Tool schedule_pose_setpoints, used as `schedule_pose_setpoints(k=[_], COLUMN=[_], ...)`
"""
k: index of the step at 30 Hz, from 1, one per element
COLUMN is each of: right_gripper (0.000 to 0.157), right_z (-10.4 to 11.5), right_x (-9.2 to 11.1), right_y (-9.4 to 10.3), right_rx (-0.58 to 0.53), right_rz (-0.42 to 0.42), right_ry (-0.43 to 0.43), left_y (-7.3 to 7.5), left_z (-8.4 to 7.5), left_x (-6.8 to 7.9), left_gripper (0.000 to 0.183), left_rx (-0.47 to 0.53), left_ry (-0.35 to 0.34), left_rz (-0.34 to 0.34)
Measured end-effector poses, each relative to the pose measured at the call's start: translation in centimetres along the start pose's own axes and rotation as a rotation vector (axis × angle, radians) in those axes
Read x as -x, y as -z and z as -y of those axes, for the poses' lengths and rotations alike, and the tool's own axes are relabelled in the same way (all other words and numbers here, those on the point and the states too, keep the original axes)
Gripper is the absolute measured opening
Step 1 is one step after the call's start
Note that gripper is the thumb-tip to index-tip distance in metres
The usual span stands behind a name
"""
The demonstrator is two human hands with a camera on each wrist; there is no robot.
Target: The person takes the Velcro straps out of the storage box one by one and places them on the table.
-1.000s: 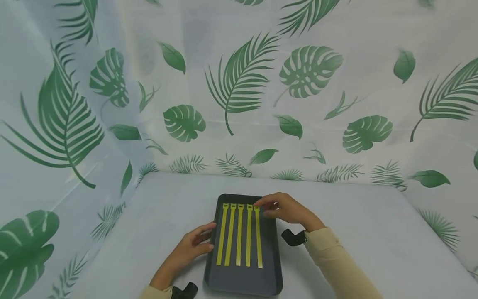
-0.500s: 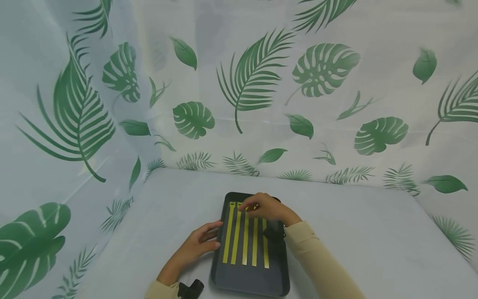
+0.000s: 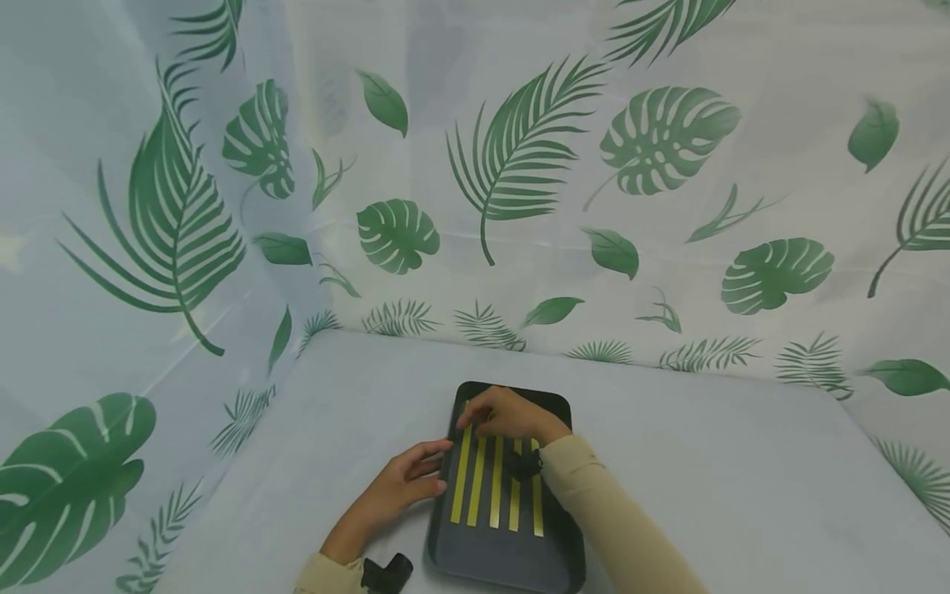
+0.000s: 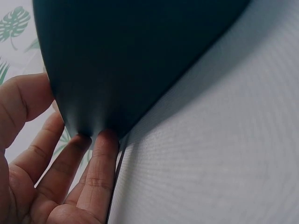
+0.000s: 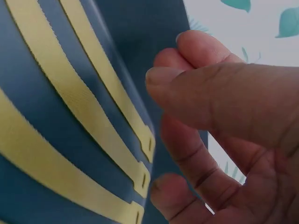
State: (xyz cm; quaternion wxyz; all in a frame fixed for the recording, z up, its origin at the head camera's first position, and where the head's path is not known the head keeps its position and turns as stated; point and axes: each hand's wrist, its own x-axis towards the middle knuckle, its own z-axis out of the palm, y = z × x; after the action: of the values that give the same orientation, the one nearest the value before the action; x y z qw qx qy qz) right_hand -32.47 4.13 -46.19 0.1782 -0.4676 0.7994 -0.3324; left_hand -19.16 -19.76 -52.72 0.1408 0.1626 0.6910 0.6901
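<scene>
A dark grey rectangular tray holds several yellow slotted-head cable ties, laid lengthwise side by side. My left hand is at the tray's left side; in the left wrist view its fingertips touch the outer wall, fingers fairly straight. Over the far end of the tray, my right hand hovers with bent fingers and hides most of the tie heads. From the right wrist, the nearest tie's slotted head lies just beside the thumb and fingers, which hold nothing.
The tray stands on a white-covered table. Behind and to the left hang white sheets printed with green leaves. A black wrist camera sits on the left wrist, another over the ties.
My right hand has moved left from the rightmost tie head across the row to the leftmost one. The left hand stays at the tray's side. The head view has shifted slightly.
</scene>
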Motion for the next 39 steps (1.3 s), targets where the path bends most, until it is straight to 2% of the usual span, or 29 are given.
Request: schedule_pose_setpoints(k=[6, 10, 19, 26, 32, 39], right_gripper=[0.029, 0.029, 0.027, 0.026, 0.027, 0.023], right_z=[-0.5, -0.4, -0.5, -0.7, -0.6, 0.4], right_x=[-1.1, -1.6, -2.2, -2.3, -2.0, -1.7], right_y=[-0.7, -1.2, -1.7, -1.5, -1.3, 0.0], right_rx=[0.01, 0.009, 0.088, 0.103, 0.107, 0.047], right_rz=[0.014, 0.012, 0.015, 0.013, -0.014, -0.024], right_ry=[-0.109, -0.152, -0.148, -0.106, -0.083, -0.027], left_y=[0.0, 0.0, 0.0, 0.1, -0.1, 0.1], left_z=[0.0, 0.0, 0.2, 0.1, 0.1, 0.0], left_x=[0.1, 0.2, 0.2, -0.1, -0.2, 0.1], left_gripper=[0.063, 0.064, 0.064, 0.064, 0.063, 0.065], left_rx=[-0.002, 0.01, 0.028, 0.025, 0.02, 0.012], left_ry=[0.006, 0.005, 0.017, 0.008, -0.005, 0.008], left_rz=[-0.006, -0.005, 0.001, 0.004, 0.017, -0.016])
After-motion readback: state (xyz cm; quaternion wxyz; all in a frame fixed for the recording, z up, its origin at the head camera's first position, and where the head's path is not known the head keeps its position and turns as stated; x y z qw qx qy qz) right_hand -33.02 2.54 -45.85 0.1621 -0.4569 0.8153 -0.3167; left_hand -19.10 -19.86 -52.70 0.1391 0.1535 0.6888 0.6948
